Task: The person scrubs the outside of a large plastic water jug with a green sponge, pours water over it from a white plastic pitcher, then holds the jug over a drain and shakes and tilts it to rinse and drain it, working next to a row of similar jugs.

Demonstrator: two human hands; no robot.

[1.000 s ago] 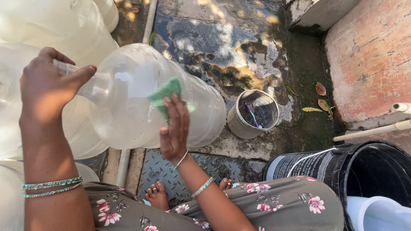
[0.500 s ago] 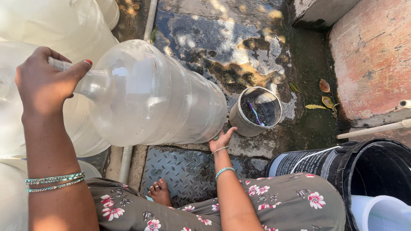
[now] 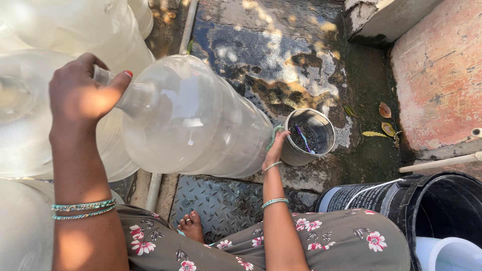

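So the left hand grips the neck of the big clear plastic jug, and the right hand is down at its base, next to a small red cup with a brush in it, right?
Nearly. The small round cup beside the right hand is grey, not red, as the head view shows. The rest holds: the left hand grips the neck of the big clear plastic jug, and a purple-handled brush stands in the cup.

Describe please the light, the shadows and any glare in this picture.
Head view: hard sunlight, dappled on the wet ground; bright glare whitens the clear bottles at upper left; the left hand and big bottle are sharp; inside the black bucket is deep shadow.
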